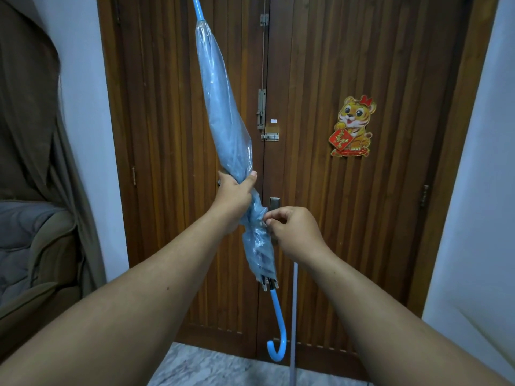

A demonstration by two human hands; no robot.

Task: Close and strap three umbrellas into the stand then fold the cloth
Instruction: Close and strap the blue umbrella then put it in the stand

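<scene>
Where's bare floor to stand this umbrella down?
Marble floor left of the hooked handle shows bare, up to the door. Right of the handle a thin pole crowds it. No stand in view.

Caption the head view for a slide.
Left hand grips the closed blue umbrella, handle down, while right hand pinches its gathered canopy.

My left hand [235,190] grips the closed blue umbrella [223,112] around its gathered canopy, tip up and hooked handle down, while my right hand [292,232] pinches the canopy just below, before the wooden door [362,218].
</scene>
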